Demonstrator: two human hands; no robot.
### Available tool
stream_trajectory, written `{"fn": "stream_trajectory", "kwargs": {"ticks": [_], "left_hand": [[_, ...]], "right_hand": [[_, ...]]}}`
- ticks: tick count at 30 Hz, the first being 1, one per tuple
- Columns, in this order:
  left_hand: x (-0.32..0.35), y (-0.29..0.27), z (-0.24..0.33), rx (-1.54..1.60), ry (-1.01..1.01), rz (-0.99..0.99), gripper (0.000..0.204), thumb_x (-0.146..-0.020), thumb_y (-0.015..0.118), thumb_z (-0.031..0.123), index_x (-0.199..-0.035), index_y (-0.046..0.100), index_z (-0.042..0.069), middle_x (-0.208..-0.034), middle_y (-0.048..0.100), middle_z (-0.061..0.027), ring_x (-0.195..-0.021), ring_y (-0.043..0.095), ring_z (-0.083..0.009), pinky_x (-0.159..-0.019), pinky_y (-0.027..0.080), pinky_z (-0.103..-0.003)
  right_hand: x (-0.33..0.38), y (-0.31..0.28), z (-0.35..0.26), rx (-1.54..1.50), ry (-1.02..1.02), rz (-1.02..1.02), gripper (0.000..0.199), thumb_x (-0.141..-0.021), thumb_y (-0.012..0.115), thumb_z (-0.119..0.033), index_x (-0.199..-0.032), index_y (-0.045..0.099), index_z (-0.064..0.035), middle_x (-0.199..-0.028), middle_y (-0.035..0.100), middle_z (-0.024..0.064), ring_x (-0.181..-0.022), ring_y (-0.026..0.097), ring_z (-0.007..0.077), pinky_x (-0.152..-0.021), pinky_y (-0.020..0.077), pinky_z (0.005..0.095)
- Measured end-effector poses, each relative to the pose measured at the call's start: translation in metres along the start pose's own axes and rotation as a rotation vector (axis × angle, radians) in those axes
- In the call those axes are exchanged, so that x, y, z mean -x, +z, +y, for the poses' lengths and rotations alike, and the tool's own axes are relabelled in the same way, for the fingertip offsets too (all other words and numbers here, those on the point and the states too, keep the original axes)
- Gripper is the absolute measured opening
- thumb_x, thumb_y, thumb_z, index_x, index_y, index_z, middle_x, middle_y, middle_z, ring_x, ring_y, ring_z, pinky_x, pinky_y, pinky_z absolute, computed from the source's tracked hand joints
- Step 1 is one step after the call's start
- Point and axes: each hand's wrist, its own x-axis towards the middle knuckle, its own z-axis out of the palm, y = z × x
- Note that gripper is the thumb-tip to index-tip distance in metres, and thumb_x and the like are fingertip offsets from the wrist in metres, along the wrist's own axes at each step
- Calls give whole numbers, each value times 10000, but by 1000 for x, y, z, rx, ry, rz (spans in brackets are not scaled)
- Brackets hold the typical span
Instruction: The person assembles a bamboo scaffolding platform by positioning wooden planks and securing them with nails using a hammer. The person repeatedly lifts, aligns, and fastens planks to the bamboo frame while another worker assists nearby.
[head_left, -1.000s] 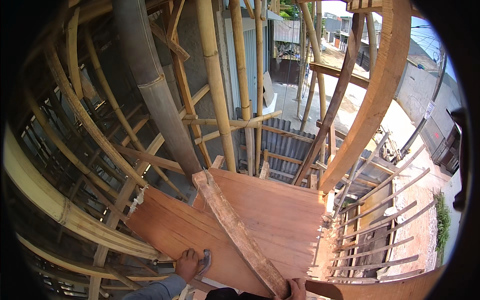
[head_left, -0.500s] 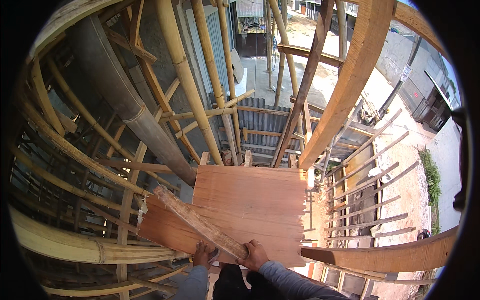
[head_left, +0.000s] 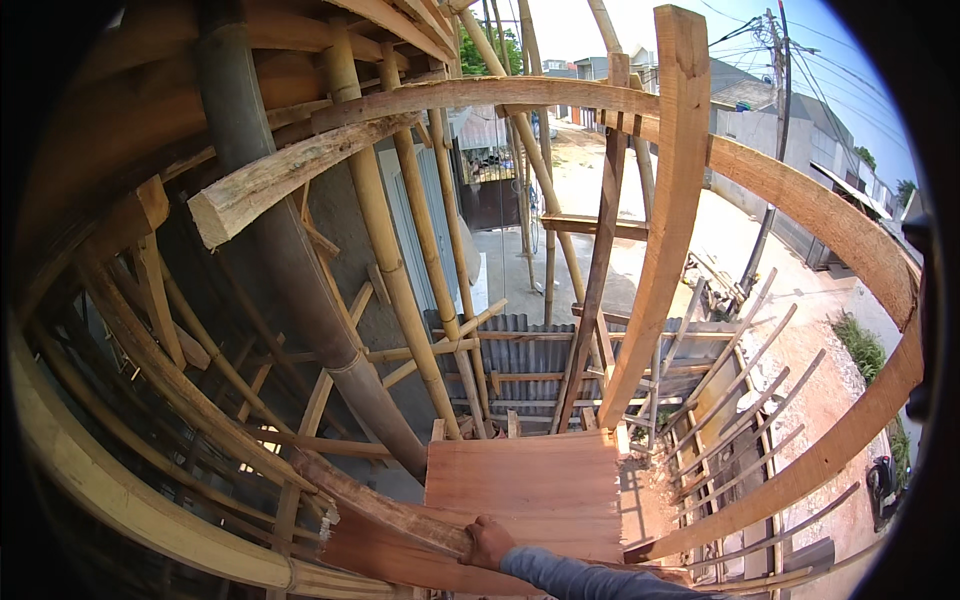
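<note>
1. Head view, what has changed: half a second ago two hands met at the near end of a rough plank lying slantwise across the reddish plywood sheet [head_left: 525, 490]. Now only one hand shows, and the plank [head_left: 385, 505] lies lower and further left, running from the near middle out past the sheet's left edge.

2. That shift reads as the plank being swung or slid leftward over the sheet, with one hand let go of it; this is a judgement from how it lies.

3. Right hand [head_left: 487, 543]: it comes in from the lower edge on a blue-grey sleeve [head_left: 580, 578] and sits on the near end of the plank. The fingers curl down over the wood in a closed grip; their tips are hidden behind the plank's edge.

4. Left hand: out of view, so its fingers cannot be described.

5. Where the plank is: flat on the plywood sheet's near-left part, its far end splintered and pale, overhanging toward the bamboo poles [head_left: 400, 280].

6. Around it: a grey drainpipe [head_left: 290, 280] slants down at left, timber beams [head_left: 670, 200] cross overhead, corrugated metal sheeting [head_left: 530, 365] lies beyond the plywood, and bare ground far below at right.
</note>
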Motion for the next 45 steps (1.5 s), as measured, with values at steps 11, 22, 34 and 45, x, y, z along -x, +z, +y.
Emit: {"fn": "stream_trajectory", "kwargs": {"ticks": [11,22,34,45], "left_hand": [[1,19,142,-237,369,199,378,-876,680,373,-1088,684,60,-903,681,-76,-748,634,-213,-600,506,-366],[25,-12,165,-400,488,278,428,-845,707,420,-1070,699,57,-888,699,-89,-767,660,-255,-622,517,-395],[47,-50,180,-335,385,185,519,-936,446,231,-1330,454,-105,-1033,661,-154,-623,626,-161,-579,504,-282],[10,-15,253,-290,475,164,401,-924,501,252,-1162,591,-57,-720,608,-65,-617,609,-165,-587,490,-305]], "right_hand": [[-59,-27,-66,124,-87,-31,671,-691,771,-467,-1161,641,-8,-1175,556,210,-1090,576,383,-936,488,453],[-118,-78,-53,486,-365,251,540,-698,760,-386,-1096,658,-35,-1110,553,171,-1100,550,335,-840,457,454],[-109,-232,-34,785,-541,629,538,-693,738,-224,-1150,574,7,-1027,511,125,-1005,514,289,-824,402,385],[-143,-268,-11,810,-394,797,433,-813,665,-154,-1229,549,-167,-1078,570,102,-1032,579,271,-874,401,441]]}}
